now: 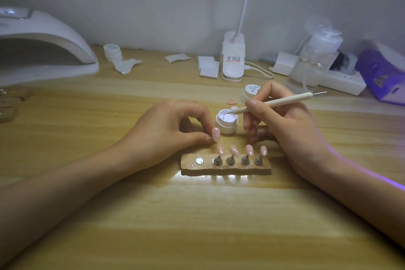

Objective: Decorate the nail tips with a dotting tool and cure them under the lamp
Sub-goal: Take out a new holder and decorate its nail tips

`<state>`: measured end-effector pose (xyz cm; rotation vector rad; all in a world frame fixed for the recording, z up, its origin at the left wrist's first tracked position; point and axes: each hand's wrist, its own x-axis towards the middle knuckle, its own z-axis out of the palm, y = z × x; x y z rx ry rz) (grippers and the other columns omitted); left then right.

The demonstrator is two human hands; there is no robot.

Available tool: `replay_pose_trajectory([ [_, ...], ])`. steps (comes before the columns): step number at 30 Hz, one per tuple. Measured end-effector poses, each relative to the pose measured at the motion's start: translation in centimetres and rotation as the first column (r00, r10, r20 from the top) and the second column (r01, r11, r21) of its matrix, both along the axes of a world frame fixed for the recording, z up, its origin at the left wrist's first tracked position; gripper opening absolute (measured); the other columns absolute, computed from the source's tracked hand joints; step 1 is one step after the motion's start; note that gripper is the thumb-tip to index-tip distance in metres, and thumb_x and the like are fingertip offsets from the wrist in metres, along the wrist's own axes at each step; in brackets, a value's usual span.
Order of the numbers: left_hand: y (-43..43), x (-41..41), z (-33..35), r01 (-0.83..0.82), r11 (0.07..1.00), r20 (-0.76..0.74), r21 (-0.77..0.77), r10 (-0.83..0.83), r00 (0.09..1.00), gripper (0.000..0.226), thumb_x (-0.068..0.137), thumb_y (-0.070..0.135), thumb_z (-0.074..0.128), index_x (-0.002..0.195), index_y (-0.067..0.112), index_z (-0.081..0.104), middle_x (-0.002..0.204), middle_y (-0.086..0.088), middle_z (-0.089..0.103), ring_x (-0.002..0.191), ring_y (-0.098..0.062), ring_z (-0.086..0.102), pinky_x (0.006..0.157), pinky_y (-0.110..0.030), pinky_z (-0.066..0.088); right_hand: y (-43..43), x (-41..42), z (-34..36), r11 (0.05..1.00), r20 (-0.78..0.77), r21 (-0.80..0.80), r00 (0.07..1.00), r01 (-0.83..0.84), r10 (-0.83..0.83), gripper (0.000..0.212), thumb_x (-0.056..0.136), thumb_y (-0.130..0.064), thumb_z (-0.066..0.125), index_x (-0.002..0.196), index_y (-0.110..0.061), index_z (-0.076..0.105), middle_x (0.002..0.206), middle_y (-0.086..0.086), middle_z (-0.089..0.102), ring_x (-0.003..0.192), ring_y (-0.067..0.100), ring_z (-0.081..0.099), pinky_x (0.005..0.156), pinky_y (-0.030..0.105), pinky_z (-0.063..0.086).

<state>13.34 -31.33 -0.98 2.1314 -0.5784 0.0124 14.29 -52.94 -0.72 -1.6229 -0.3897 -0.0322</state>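
My left hand (pixel 173 129) pinches a pink nail tip (pixel 215 134) on its stand between thumb and forefinger, just left of an open white gel pot (pixel 227 121). My right hand (pixel 282 125) grips a white dotting tool (pixel 276 102), whose near end dips into the pot. A wooden holder (pixel 225 165) in front of both hands carries several pink nail tips (pixel 241 151) on metal stands, with one bare magnet (pixel 199 160) at its left end. The white curing lamp (pixel 41 50) stands at the far left.
The pot's lid (pixel 251 92) and a loose pink tip (pixel 231 101) lie behind the pot. Along the wall stand another gel pot (pixel 112 51), wipes (pixel 208 67), a desk lamp base (pixel 232 59), a pump bottle (pixel 315 59), a power strip (pixel 328 79) and a purple item (pixel 381 76).
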Motion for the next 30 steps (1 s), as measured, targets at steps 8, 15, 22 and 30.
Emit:
replay_pose_trajectory([
  [8, 0.03, 0.01, -0.06, -0.003, 1.0, 0.021, 0.016, 0.003, 1.0, 0.017, 0.081, 0.016, 0.079, 0.075, 0.03, 0.071, 0.083, 0.019, 0.07, 0.063, 0.001, 0.06, 0.062, -0.014, 0.041, -0.21, -0.29, 0.27, 0.988, 0.126, 0.153, 0.991, 0.02, -0.039, 0.017, 0.091, -0.026, 0.06, 0.083, -0.015, 0.049, 0.069, 0.003, 0.066, 0.064, 0.017, 0.061, 0.06, 0.027, 0.052],
  [15, 0.02, -0.03, 0.02, -0.003, 1.0, 0.016, 0.016, 0.003, 1.0, 0.015, 0.08, 0.018, 0.078, 0.075, 0.03, 0.071, 0.083, 0.018, 0.07, 0.062, 0.002, 0.06, 0.062, -0.017, 0.041, -0.27, -0.1, 0.39, 0.983, 0.126, 0.184, 0.991, 0.02, -0.043, 0.016, 0.092, -0.026, 0.059, 0.086, -0.014, 0.05, 0.071, 0.003, 0.067, 0.066, 0.018, 0.063, 0.062, 0.029, 0.053],
  [22, 0.01, -0.02, 0.02, -0.01, 1.0, 0.025, 0.021, 0.01, 1.0, 0.015, 0.08, 0.019, 0.079, 0.074, 0.031, 0.071, 0.08, 0.015, 0.07, 0.061, 0.003, 0.059, 0.06, -0.017, 0.039, -0.24, -0.06, 0.33, 0.983, 0.074, 0.185, 0.997, 0.01, -0.024, 0.02, 0.089, -0.03, 0.061, 0.085, -0.015, 0.05, 0.07, 0.004, 0.067, 0.064, 0.017, 0.061, 0.06, 0.027, 0.053],
  [30, -0.03, -0.03, 0.03, -0.008, 1.0, 0.023, 0.023, 0.007, 1.0, 0.015, 0.08, 0.017, 0.079, 0.075, 0.029, 0.072, 0.081, 0.019, 0.069, 0.062, 0.004, 0.06, 0.061, -0.014, 0.04, -0.34, 0.05, 0.7, 0.981, -0.001, 0.195, 1.0, 0.019, -0.019, 0.023, 0.087, -0.03, 0.061, 0.079, -0.013, 0.048, 0.066, 0.004, 0.067, 0.057, 0.016, 0.063, 0.053, 0.022, 0.05],
])
